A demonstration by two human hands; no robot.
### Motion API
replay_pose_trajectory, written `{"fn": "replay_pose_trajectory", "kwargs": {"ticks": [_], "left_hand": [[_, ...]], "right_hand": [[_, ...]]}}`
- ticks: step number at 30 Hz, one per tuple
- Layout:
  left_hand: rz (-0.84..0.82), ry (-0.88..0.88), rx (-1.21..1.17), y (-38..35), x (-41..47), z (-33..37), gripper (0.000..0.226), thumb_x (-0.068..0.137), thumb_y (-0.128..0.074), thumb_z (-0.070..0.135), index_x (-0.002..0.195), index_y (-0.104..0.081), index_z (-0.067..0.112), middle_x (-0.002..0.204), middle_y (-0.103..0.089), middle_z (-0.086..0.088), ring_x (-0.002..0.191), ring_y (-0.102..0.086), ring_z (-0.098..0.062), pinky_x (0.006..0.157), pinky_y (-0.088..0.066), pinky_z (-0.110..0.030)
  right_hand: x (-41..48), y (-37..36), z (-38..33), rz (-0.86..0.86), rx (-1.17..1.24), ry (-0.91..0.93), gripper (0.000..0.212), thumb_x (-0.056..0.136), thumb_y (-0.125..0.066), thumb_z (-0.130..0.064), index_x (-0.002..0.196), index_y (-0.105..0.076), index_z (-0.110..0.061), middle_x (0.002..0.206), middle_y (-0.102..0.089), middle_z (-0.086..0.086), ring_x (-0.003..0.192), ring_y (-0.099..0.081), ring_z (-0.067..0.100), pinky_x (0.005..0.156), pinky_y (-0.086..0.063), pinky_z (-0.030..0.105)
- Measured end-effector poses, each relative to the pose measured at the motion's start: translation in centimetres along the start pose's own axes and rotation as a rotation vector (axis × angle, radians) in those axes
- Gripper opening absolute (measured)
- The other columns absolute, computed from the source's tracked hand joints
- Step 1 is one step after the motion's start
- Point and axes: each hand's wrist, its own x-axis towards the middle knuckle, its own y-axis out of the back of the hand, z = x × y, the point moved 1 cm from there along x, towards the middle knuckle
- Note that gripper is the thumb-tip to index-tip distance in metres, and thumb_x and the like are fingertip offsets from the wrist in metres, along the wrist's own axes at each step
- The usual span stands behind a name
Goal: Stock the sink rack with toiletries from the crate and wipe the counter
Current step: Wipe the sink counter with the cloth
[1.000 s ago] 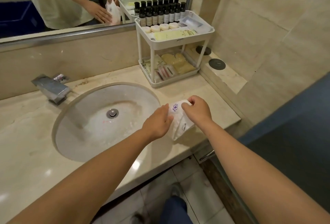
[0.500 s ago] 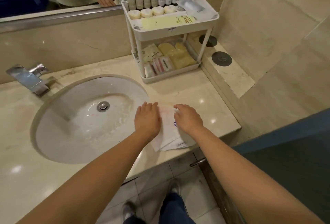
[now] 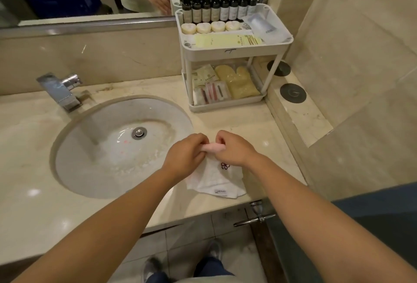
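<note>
On counter [image 3: 259,124] | cloth [image 3: 214,181]: white, flower-embroidered, pink rolled edge | left hand [image 3: 185,154], right hand [image 3: 234,149] pinching edge

Left hand [image 3: 185,157], right hand [image 3: 237,150] on cloth [image 3: 217,180]

Hands aren't lying flat anymore: the left hand [image 3: 185,154] and right hand [image 3: 234,149] are both curling their fingers and pinching the cloth [image 3: 216,178] by its far edge at frame centre, bunching it into a little pinkish roll.
</note>
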Motion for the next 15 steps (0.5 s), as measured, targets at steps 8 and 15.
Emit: {"fn": "replay_pose_trajectory", "kwargs": {"ticks": [8,15], "left_hand": [[0.093,-0.068,0.011,2.3,0.4,2.2,0.015,0.093,-0.054,0.021,0.107,-0.058,0.026,0.104,-0.062,0.013,0.086,-0.058,-0.01,0.07,-0.046,-0.029],[0.088,-0.176,0.006,4.9,-1.7,3.3,0.018,0.089,-0.055,0.017,0.104,-0.056,0.026,0.1,-0.058,0.014,0.086,-0.057,-0.013,0.069,-0.047,-0.032]], "right_hand": [[-2.7,2.3,-0.9,0.033,-0.093,0.075,0.017,0.069,-0.062,-0.025,0.085,-0.057,-0.029,0.081,-0.06,-0.01,0.077,-0.058,0.018,0.062,-0.046,0.035],[-5.7,2.0,-3.2,0.17,-0.118,0.092,0.023,0.065,-0.069,-0.035,0.071,-0.048,-0.03,0.091,-0.05,-0.006,0.074,-0.054,0.017,0.061,-0.042,0.032]]}}
